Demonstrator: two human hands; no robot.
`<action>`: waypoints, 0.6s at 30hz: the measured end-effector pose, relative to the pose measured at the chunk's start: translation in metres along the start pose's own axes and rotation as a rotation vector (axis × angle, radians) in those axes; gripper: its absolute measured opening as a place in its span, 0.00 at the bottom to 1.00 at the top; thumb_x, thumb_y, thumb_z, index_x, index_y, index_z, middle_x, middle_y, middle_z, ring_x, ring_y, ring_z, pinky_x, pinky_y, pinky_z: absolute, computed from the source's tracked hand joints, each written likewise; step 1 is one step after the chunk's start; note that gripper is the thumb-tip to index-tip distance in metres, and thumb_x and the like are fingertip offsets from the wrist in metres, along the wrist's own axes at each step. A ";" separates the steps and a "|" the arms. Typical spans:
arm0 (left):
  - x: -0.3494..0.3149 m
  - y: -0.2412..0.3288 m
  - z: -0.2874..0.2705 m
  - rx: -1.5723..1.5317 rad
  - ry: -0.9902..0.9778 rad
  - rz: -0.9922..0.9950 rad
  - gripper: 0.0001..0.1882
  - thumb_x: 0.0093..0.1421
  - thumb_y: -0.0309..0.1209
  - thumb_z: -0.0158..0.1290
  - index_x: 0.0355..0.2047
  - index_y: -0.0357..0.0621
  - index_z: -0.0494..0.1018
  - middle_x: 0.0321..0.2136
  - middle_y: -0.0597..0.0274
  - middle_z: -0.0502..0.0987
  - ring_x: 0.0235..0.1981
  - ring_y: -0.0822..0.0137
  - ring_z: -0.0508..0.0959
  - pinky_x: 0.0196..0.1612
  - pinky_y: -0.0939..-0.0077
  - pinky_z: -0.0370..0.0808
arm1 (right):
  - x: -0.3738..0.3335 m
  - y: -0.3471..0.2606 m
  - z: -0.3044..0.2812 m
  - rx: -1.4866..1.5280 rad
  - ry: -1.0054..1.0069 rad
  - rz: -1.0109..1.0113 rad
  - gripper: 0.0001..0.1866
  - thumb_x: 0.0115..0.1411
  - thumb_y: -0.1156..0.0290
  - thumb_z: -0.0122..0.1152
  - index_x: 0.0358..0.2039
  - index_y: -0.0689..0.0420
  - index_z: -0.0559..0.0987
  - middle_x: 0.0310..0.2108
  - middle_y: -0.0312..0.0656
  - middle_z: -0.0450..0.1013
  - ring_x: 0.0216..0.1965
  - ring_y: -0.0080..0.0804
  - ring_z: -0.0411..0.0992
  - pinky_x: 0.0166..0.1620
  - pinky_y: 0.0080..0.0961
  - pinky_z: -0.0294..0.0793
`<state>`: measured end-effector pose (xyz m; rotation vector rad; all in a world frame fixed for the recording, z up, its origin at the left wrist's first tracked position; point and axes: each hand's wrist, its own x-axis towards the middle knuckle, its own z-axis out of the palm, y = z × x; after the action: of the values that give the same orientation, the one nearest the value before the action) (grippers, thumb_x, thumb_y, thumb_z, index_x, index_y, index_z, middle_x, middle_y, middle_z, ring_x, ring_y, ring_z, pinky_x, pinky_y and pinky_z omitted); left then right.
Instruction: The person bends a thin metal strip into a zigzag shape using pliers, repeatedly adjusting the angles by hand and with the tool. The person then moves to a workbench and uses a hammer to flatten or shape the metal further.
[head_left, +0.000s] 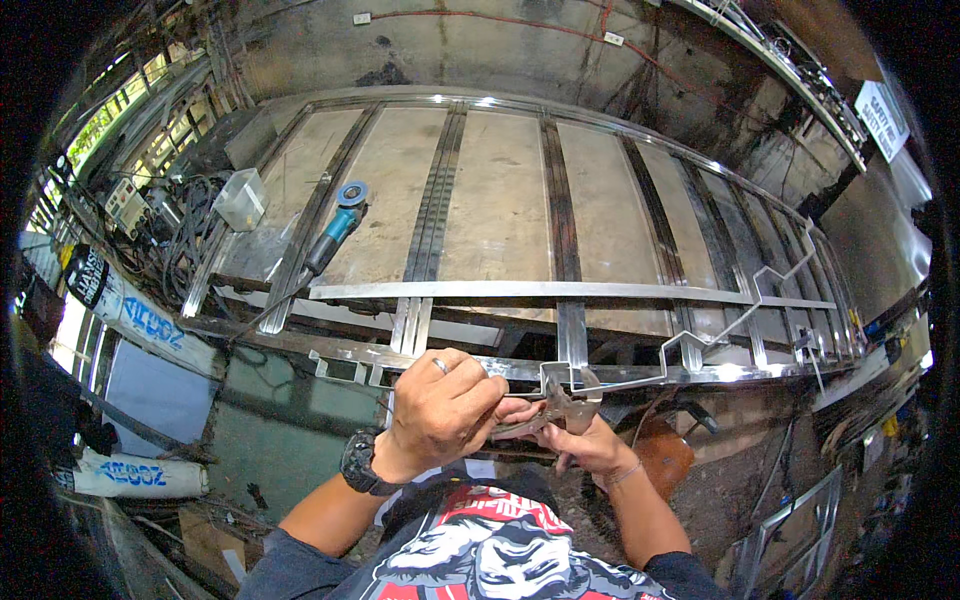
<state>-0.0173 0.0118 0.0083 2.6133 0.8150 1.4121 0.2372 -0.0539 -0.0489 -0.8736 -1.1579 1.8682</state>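
Note:
My left hand, with a ring and a black wristwatch, is closed around the handles of a pair of metal locking pliers. My right hand sits just below and right of it, fingers curled on the same pliers. The jaws grip one end of a bent, stepped steel strip that zigzags up to the right. All of this is against the near rail of a large stainless steel frame lying on a workbench.
A blue angle grinder lies on the frame at the left, next to a clear plastic tub. Cables and a welding machine crowd the far left. Another steel frame leans at lower right.

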 end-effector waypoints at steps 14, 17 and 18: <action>-0.002 0.027 -0.006 -0.024 -0.044 -0.086 0.13 0.52 0.37 0.72 0.27 0.46 0.79 0.22 0.62 0.73 0.25 0.57 0.76 0.31 0.62 0.70 | 0.030 0.010 -0.012 -1.198 0.434 -0.908 0.22 0.63 0.75 0.69 0.56 0.64 0.75 0.51 0.55 0.77 0.58 0.56 0.76 0.68 0.57 0.71; -0.004 0.031 -0.006 -0.021 -0.039 -0.085 0.14 0.52 0.37 0.73 0.27 0.46 0.79 0.21 0.62 0.72 0.25 0.57 0.75 0.30 0.62 0.70 | 0.037 0.008 -0.009 -1.146 0.500 -0.970 0.20 0.64 0.75 0.68 0.54 0.64 0.75 0.50 0.55 0.77 0.56 0.57 0.76 0.67 0.57 0.72; -0.005 0.031 -0.005 -0.027 -0.038 -0.083 0.14 0.52 0.37 0.73 0.27 0.46 0.79 0.21 0.62 0.72 0.25 0.57 0.75 0.30 0.62 0.70 | 0.038 0.009 -0.011 -1.134 0.495 -0.971 0.19 0.63 0.75 0.68 0.53 0.64 0.74 0.50 0.55 0.77 0.55 0.57 0.76 0.67 0.57 0.72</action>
<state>-0.0099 -0.0181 0.0167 2.5465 0.8826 1.3384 0.2263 -0.0195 -0.0666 -0.9604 -1.8232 0.1048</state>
